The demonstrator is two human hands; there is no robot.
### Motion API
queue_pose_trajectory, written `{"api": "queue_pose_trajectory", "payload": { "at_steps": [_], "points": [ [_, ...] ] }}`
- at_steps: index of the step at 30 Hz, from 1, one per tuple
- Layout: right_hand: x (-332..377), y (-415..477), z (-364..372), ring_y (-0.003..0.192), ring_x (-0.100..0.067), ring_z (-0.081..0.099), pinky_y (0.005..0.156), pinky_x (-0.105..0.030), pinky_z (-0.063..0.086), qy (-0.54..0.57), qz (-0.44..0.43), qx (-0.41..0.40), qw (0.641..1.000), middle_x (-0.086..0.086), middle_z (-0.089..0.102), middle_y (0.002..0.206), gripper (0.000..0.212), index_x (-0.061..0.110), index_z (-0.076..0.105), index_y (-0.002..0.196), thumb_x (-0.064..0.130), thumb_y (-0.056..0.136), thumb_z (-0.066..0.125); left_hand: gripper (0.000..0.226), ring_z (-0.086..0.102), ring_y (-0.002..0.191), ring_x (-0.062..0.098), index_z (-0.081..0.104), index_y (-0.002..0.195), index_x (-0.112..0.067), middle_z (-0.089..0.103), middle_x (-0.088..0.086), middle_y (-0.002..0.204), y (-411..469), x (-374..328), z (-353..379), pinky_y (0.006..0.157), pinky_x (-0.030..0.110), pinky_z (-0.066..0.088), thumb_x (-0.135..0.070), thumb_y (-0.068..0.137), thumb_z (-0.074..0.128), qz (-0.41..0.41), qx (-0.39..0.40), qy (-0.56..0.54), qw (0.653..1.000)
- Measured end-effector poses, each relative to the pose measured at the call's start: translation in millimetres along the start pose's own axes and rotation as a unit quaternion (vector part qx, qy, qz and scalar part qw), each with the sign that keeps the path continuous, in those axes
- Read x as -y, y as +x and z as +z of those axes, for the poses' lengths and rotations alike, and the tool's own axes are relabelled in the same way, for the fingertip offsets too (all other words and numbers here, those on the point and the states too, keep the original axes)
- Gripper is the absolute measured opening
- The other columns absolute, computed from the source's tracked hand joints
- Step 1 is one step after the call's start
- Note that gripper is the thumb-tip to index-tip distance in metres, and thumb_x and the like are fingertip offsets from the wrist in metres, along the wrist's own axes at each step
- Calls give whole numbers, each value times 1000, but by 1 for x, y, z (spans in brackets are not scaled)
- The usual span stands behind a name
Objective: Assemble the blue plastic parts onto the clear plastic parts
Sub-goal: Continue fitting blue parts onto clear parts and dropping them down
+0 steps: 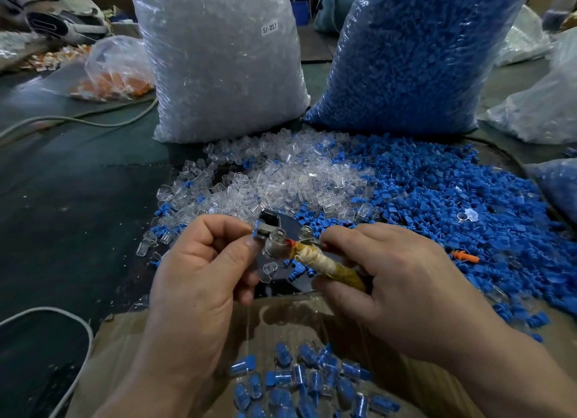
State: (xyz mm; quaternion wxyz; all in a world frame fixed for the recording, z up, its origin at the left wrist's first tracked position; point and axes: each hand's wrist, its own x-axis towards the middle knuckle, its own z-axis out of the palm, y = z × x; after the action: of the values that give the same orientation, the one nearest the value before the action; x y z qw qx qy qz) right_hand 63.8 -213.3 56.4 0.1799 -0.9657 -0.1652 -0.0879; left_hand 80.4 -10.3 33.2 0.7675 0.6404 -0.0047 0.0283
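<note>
1. Two sacks, clear parts (223, 58) and blue parts (415, 52), stand behind loose piles on the surface (78, 199).
2. Left hand (199, 271) pinches a blue piece at the press (278, 246); right hand (399, 280) grips its wrapped handle (324, 263).
3. Misalignment could pinch fingertips.

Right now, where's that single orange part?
In the head view, the orange part lies at the right, on the loose blue parts, just beyond the right hand.
</note>
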Motion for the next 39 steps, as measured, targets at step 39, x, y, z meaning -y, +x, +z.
{"api": "queue_pose_trajectory", "payload": {
  "at_steps": [39],
  "points": [
    [22, -1, 16, 60, -13, 45, 54, -32, 41, 21, -55, -96, 994, 6, 51, 71, 24, 18, 56, 82, 30, 97, 41, 46, 57, 48, 14, 71, 86, -28, 68, 5, 62, -11, -7, 10, 46, 22, 48, -67, 65, 57, -66, 118, 191, 972]
  ]
}}
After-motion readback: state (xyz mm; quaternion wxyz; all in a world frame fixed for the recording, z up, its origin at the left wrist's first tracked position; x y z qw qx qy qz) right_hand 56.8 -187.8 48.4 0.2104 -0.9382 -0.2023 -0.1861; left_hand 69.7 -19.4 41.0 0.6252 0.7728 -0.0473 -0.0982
